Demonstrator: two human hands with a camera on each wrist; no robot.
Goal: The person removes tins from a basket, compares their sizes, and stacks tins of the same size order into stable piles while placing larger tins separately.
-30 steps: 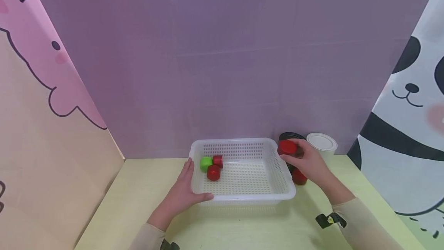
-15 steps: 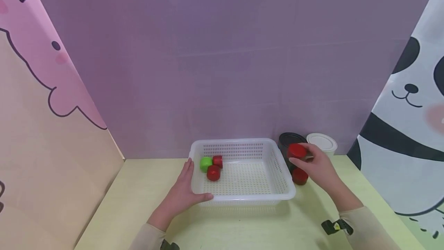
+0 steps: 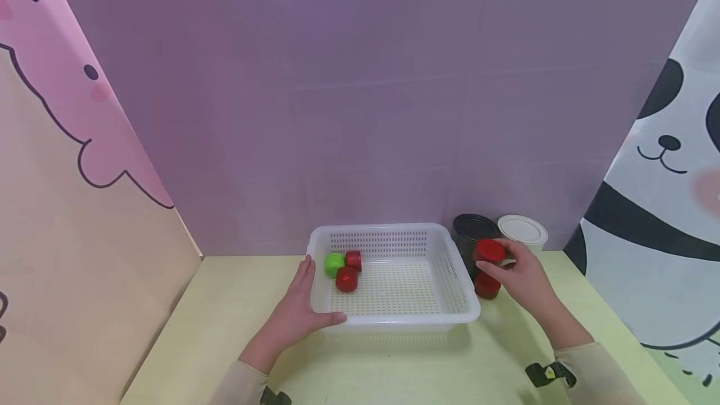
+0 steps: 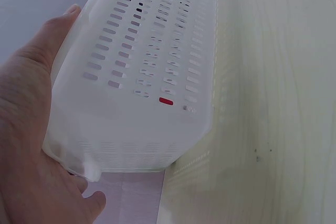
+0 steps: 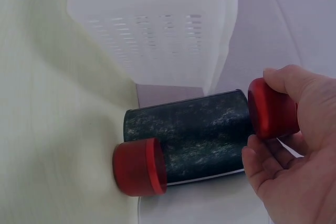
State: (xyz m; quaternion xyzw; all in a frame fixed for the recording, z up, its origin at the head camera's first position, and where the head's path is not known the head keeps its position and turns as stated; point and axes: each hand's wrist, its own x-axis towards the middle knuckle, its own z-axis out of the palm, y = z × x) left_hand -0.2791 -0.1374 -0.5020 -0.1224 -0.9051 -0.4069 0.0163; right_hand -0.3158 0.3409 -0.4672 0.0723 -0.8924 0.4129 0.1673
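Observation:
My right hand [image 3: 523,274] pinches a small red cylinder [image 3: 489,251] between thumb and fingers, beside the black canister [image 3: 471,227]. In the right wrist view the held red cylinder [image 5: 270,109] is above a second red cylinder [image 5: 137,167], with a gap between them. That second one stands on the table against the dark canister [image 5: 189,132]. My left hand [image 3: 295,302] rests on the front left corner of a white plastic basket [image 3: 394,319], fingers along its left side and thumb along the front rim. Inside the basket are two red pieces [image 3: 346,279] and a green one [image 3: 334,265].
A white-lidded tub [image 3: 523,230] stands at the back right, beside the black canister. Behind the pale table [image 3: 388,367] rises a purple backdrop [image 3: 360,92]. Side panels with a pink cartoon and a panda [image 3: 664,217] border the table.
My right hand has moved right and toward me with the red cylinder, from beside the basket's rim to over the second red cylinder. The left hand and basket have stayed put.

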